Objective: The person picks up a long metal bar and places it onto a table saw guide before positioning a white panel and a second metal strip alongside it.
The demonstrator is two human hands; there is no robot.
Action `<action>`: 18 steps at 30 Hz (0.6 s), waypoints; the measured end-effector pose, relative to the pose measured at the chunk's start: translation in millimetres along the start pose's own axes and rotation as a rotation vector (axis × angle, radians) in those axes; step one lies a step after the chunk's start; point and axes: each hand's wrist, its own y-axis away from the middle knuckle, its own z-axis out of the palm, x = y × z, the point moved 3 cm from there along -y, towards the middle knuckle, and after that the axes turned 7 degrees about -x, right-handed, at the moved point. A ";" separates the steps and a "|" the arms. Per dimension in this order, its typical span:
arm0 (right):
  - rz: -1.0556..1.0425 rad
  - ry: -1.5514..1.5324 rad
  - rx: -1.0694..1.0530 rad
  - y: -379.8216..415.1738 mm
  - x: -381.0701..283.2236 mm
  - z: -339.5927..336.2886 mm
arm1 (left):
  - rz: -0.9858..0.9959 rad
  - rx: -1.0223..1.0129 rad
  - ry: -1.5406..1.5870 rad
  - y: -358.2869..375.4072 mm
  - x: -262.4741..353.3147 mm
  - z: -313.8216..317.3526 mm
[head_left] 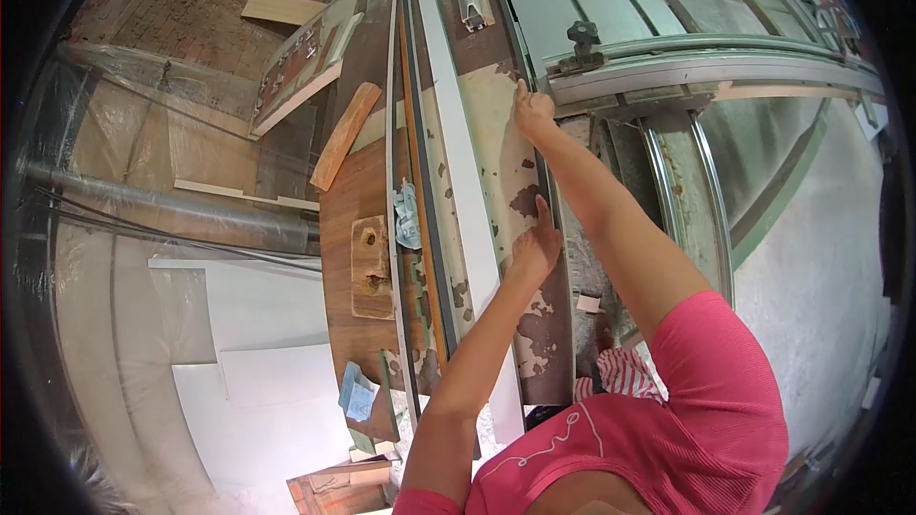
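My left hand (539, 246) and right hand (534, 114), index fingers extended, others curled, any grip unclear, lie along the patchy board (494, 138); light, even pressure should serve best.

brick surface (191, 10), wall/flr unclear, beyond & l. of left hand (538, 246); clear plastic sheeting (105, 296) l.; grey flr (811, 324) r., lightly shiny.

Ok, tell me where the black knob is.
In the head view, the black knob sits upper right of centre, near the left end of the metal rail, up and right of the right hand.
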 end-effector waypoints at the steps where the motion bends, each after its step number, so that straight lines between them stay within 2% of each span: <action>1: -0.004 -0.002 -0.006 -1.5 -0.4 -2.9 | -0.007 -0.003 0.000 -3.3 0.4 -0.8; 4: 0.005 -0.031 -0.026 -16.4 0.7 -1.5 | -0.028 0.027 -0.058 -15.4 0.4 -2.7; 6: -0.020 0.049 0.099 -34.7 -0.3 6.3 | -0.083 0.009 -0.109 -20.4 3.8 -9.1; 10: 0.008 -0.062 0.003 -54.4 -1.0 3.2 | -0.130 -0.017 -0.083 -27.8 12.3 -19.9; 13: -0.001 0.099 0.029 -53.9 -5.0 -13.4 | -0.144 -0.031 -0.086 -35.5 13.2 -19.2; 15: 0.001 0.126 -0.057 -49.4 -5.1 -27.7 | -0.034 0.166 -0.151 -43.8 10.5 -14.0; 16: 0.002 0.123 -0.061 -49.7 -6.7 -33.5 | -0.035 0.162 -0.152 -50.6 4.9 -9.5; 18: 0.053 0.040 -0.139 -63.6 -6.0 -33.1 | 0.075 0.386 -0.240 -58.2 3.9 -13.2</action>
